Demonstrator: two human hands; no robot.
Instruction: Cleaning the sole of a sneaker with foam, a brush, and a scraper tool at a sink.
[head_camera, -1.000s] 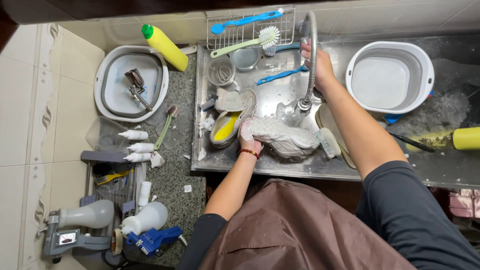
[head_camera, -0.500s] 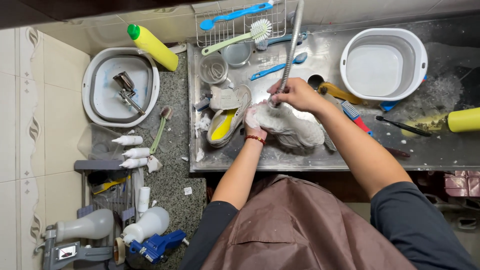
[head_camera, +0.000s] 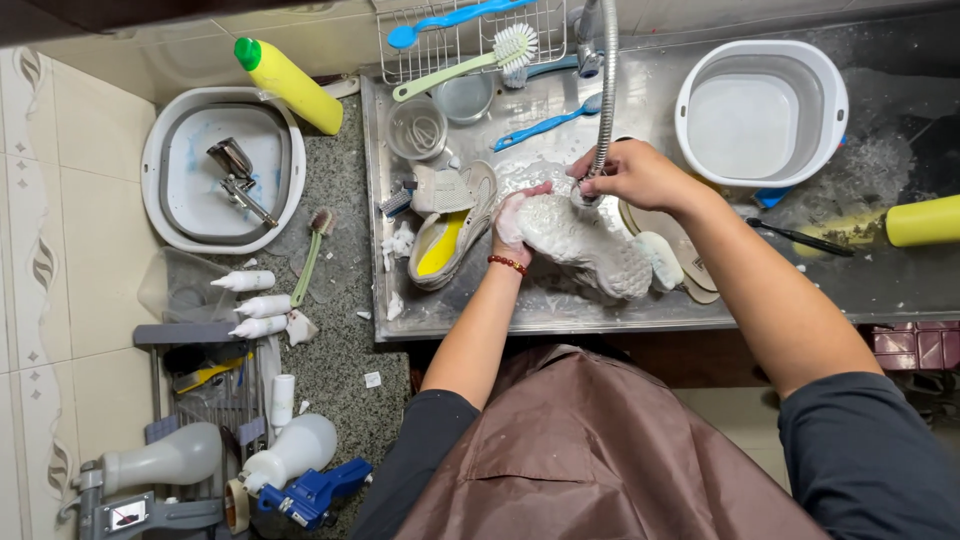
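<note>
Gripping the flexible metal faucet hose (head_camera: 604, 90) near its nozzle, the right hand (head_camera: 632, 175) aims it at a soapy white sneaker (head_camera: 585, 243), which the left hand (head_camera: 515, 222) clasps at one end, fingers closed around it. Half a second earlier the right hand rested on the shoe itself; it has since lifted to the hose. The sneaker lies sole-up in the steel sink (head_camera: 480, 310), lathered in foam, its ribbed sole pale. A second sneaker (head_camera: 450, 225) with a yellow insole sits just beside it.
</note>
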